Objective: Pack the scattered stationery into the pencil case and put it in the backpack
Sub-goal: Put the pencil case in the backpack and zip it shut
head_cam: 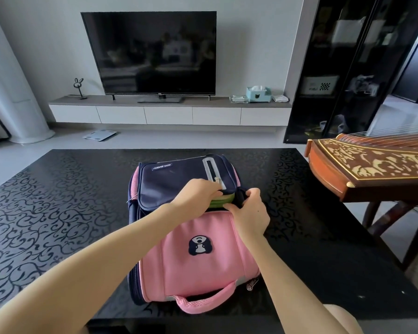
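A pink and navy backpack [196, 256] lies flat on the black patterned table [58, 213], its pink handle toward me. A green pencil case [223, 201] sticks out of the opening between the navy front pocket and the pink panel; only its edge shows. My left hand [196, 196] curls over the navy flap and the pencil case at the opening. My right hand [249, 210] pinches the dark fabric at the right end of the opening, its fingers touching the case's edge. No loose stationery is in view.
A wooden zither [362, 169] on a stand overhangs the table's right side. Beyond the table stand a TV [152, 51] on a low white cabinet, a tissue box [258, 94] and a dark glass cabinet [348, 68]. A scale [99, 135] lies on the floor.
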The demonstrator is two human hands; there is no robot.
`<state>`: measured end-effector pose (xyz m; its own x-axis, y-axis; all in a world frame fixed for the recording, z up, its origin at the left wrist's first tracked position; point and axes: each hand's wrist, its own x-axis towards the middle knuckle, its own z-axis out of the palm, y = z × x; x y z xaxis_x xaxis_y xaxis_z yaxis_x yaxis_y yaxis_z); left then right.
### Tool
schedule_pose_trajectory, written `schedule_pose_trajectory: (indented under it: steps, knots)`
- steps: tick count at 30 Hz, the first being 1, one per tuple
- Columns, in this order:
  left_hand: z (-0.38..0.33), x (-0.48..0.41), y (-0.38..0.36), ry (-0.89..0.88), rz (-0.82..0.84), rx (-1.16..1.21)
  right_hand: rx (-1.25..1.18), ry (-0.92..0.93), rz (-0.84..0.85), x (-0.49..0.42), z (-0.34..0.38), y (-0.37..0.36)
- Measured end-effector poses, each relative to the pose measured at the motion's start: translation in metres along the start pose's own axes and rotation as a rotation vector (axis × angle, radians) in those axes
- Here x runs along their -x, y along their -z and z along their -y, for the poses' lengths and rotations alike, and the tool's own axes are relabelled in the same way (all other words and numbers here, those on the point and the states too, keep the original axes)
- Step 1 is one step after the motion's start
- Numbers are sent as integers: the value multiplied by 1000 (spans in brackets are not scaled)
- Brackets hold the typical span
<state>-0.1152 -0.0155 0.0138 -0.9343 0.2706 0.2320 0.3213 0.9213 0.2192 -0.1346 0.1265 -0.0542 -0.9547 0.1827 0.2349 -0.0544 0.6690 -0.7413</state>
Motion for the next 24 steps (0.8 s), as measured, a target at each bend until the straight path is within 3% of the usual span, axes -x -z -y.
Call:
schedule_pose_trajectory:
  steps: [4, 8, 13, 15, 17, 19, 21, 24]
  knots:
    - [0, 2, -4, -11, -15, 39, 95, -2, 113, -15, -1, -3]
    - [-1, -2, -2, -8, -34, 25, 168, 44, 112, -28, 1, 5]
    - [10, 4, 3, -22, 13, 193, 102, -19, 234, -23, 2, 16]
    - [16, 18, 8, 28, -62, 304, 117, 31, 243, -17, -3, 25]
    - [34, 35, 14, 179, -229, 333, 141, 172, 132, -3, -7, 32]
    - [63, 51, 15, 382, -327, 259, 165, 438, -2, 13, -6, 32]
    - [86, 64, 13, 522, -267, 171, 234, 698, -27, 29, 6, 23]
    - [99, 67, 9, 548, -225, 180, 350, 881, 30, 43, 29, -4]
